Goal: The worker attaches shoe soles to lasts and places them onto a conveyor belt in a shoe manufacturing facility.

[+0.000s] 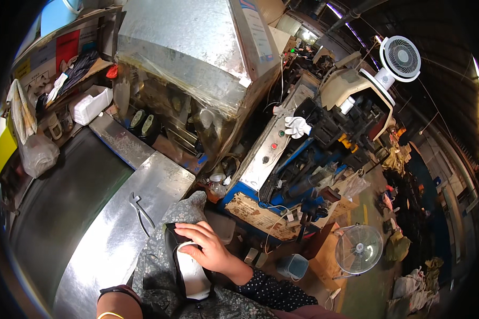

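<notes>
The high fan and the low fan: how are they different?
The high fan is up on the machine; the low fan stands near a bucket. The high fan has a thick white rim; the low fan's rim is thin. The high fan looks dark inside; the low fan looks see-through. Both are round with a middle hub.

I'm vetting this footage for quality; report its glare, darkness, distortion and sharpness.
Head view: glare washes out part of the flat silver metal tabletop; head view: the dark roof, upper right, sinks into shadow; head view: fisheye distortion bends edges toward the rim; head view: the right hand on the black shoe with white inside reads fairly sharp.
</notes>
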{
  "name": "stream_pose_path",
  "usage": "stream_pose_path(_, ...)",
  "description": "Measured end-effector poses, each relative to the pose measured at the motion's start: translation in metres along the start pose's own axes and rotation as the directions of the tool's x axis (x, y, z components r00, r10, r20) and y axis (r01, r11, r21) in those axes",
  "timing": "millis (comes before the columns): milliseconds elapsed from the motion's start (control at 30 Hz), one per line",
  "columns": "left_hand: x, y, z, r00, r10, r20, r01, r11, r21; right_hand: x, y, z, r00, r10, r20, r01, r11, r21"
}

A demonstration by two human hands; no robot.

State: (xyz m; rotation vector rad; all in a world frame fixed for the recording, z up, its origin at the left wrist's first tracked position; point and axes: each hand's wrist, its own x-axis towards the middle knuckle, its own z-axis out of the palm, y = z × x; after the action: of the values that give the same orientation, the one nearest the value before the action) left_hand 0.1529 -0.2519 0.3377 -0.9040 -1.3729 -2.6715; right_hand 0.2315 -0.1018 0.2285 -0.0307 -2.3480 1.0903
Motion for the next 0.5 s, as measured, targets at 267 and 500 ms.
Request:
stream_pose_path(267, -0.001, 0.003, -0.041, 0.924, -0.195, 0.330, -0.002, 0.858, 0.513, 0.002, 0.010, -0.017, 0.999, -0.038, -0.006, 0.037, 0.986, -0.163)
stream_pose_path(500, -0.045, -0.098, -0.054, 0.791, -0.447, 0.418, 0.106, 0.772, 0.626, 0.000, 0.010, -0.007, 0.995, 0.056, -0.082, -0.047, 0.993, 0.110)
